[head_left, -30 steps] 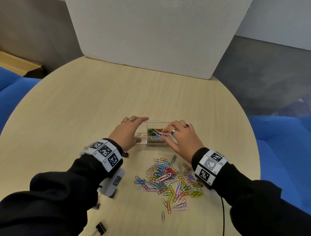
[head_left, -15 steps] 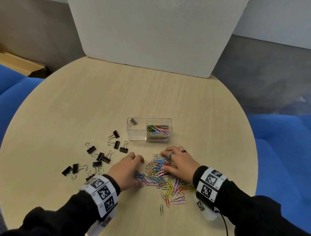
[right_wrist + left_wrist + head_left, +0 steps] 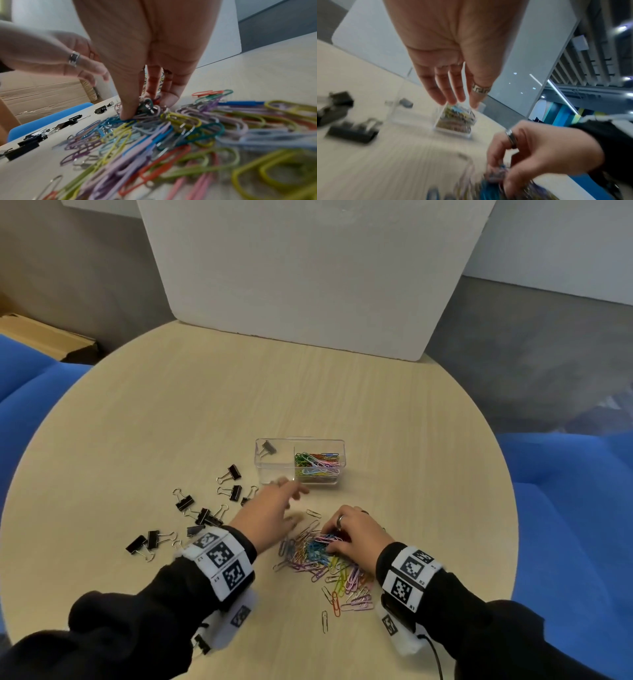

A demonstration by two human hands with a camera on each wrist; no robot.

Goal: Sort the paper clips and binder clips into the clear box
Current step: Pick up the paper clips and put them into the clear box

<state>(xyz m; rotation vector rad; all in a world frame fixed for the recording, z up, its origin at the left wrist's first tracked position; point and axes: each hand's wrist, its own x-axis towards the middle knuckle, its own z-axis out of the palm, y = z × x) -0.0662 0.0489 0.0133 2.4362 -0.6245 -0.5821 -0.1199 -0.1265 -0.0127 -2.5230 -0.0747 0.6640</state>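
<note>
The clear box [image 3: 262,474] stands mid-table; its left compartment holds one black binder clip [image 3: 269,447], its right compartment coloured paper clips [image 3: 317,463]. A loose pile of coloured paper clips [image 3: 339,577] lies in front of it, also spread wide in the right wrist view [image 3: 188,135]. Several black binder clips [image 3: 205,515] are scattered to the left. My right hand [image 3: 329,542] sits on the pile's far end, thumb and fingers [image 3: 126,111] pinching a bunch of clips. My left hand [image 3: 291,503] hovers between pile and box, blurred, fingers [image 3: 450,97] straight and holding nothing.
The round wooden table [image 3: 428,474] has a white board [image 3: 308,285] standing at its back edge. Blue seats [image 3: 565,491] flank it left and right. A cardboard box [image 3: 41,337] lies at the far left. A single paper clip [image 3: 324,621] lies near the front.
Both hands came back from the box to the pile. Since then my left hand has lifted off the pile and moved towards the box, while my right hand has closed on clips.
</note>
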